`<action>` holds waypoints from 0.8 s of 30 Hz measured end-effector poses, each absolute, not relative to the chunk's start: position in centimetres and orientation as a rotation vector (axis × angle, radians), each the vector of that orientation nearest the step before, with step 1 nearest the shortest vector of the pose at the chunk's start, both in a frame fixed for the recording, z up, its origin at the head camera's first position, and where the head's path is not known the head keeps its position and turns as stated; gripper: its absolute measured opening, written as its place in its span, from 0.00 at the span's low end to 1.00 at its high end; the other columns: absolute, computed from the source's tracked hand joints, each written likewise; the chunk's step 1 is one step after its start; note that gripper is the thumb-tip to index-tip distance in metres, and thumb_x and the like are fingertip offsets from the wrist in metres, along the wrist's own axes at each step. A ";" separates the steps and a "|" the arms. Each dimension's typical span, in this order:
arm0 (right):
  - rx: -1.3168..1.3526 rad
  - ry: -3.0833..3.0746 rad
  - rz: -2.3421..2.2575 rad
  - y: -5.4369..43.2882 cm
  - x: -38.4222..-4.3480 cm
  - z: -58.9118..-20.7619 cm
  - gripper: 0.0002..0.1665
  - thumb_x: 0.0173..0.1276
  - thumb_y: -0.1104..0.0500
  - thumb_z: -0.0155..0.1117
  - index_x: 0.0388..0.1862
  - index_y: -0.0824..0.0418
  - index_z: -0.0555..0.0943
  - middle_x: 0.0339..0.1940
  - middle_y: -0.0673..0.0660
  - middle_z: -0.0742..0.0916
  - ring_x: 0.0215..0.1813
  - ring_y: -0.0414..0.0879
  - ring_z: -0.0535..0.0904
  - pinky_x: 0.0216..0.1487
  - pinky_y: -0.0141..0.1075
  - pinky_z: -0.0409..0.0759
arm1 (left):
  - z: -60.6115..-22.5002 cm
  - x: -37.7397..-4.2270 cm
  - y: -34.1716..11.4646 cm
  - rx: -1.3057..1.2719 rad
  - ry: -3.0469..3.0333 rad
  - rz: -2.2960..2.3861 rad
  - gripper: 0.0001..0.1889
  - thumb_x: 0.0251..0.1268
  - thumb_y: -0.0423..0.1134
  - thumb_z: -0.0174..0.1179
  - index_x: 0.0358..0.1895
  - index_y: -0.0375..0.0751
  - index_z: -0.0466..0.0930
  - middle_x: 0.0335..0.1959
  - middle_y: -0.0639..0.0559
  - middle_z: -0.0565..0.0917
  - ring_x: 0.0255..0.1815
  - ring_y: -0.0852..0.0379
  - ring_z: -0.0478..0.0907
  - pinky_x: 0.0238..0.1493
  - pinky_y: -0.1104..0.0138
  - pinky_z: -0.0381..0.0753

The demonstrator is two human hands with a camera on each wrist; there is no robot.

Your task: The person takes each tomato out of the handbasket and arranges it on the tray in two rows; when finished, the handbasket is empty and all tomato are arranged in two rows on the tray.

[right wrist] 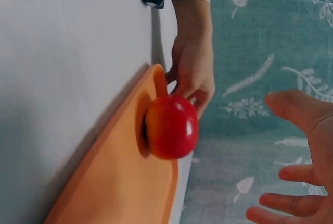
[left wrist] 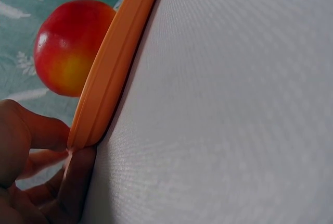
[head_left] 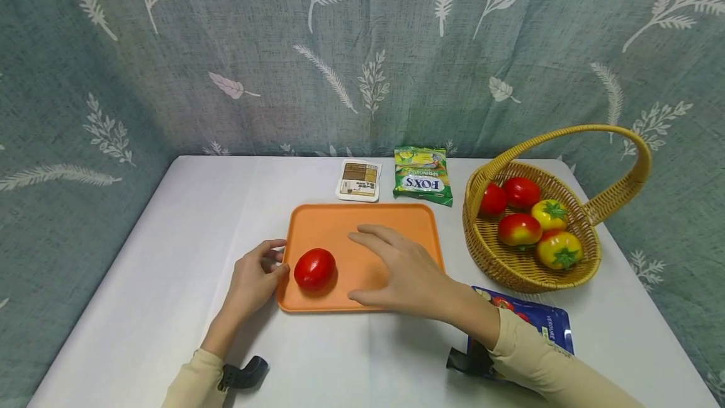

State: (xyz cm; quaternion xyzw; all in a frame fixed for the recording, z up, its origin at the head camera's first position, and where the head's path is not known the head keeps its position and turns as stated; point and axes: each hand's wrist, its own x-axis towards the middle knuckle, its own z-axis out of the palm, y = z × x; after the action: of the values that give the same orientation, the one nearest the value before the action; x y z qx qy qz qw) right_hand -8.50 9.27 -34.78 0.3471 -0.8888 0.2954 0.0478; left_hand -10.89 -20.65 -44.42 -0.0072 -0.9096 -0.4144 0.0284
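A red tomato (head_left: 314, 269) with a yellowish patch on its side rests in the left part of an orange tray (head_left: 362, 214). At the tray's left rim, my left hand (head_left: 253, 279) pinches the edge between thumb and fingers, close beside the tomato. In the left wrist view its thumb and fingers (left wrist: 49, 133) meet at the tray's corner. My right hand (head_left: 404, 269) hovers over the right half of the tray, fingers spread and nothing in them. The right wrist view shows that hand (right wrist: 307, 166) apart from the tomato (right wrist: 174, 126).
A wicker basket (head_left: 476, 232) with a tall handle holds several red and yellow tomatoes at the right. Behind the tray lie a green Fox's packet (head_left: 421, 175) and a small white-and-brown packet (head_left: 359, 180). A blue pouch (head_left: 552, 326) lies partly under my right forearm.
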 end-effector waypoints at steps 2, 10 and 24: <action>1.055 -2.690 0.917 10.0 -8.3 -34.5 0.47 0.55 0.40 0.77 0.71 0.54 0.73 0.70 0.54 0.75 0.68 0.51 0.72 0.59 0.53 0.76 | -44.4 -10.9 -20.6 -0.018 -2.810 -1.275 0.23 0.59 0.29 0.64 0.60 0.39 0.79 0.40 0.46 0.84 0.33 0.54 0.78 0.33 0.69 0.77; 1.017 -2.616 0.912 12.8 -7.8 -33.6 0.45 0.54 0.42 0.78 0.68 0.56 0.75 0.67 0.54 0.78 0.65 0.50 0.76 0.59 0.49 0.77 | -44.3 -10.8 -20.7 -0.015 -2.810 -1.270 0.23 0.59 0.29 0.64 0.60 0.39 0.79 0.40 0.46 0.83 0.33 0.53 0.78 0.34 0.69 0.78; 0.987 -2.565 0.916 15.9 -7.0 -32.7 0.44 0.53 0.46 0.80 0.67 0.58 0.76 0.65 0.55 0.80 0.64 0.51 0.77 0.60 0.48 0.77 | -44.4 -10.7 -20.7 -0.030 -2.804 -1.264 0.23 0.59 0.29 0.65 0.60 0.38 0.79 0.39 0.46 0.83 0.32 0.54 0.78 0.33 0.69 0.78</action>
State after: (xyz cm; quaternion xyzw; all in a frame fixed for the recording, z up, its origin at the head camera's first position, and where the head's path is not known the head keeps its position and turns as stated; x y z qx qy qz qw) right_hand -7.01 15.88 -32.71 0.3382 -0.8789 0.3137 0.1219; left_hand -10.74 -20.69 -44.41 -0.0097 -0.9111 -0.4107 0.0331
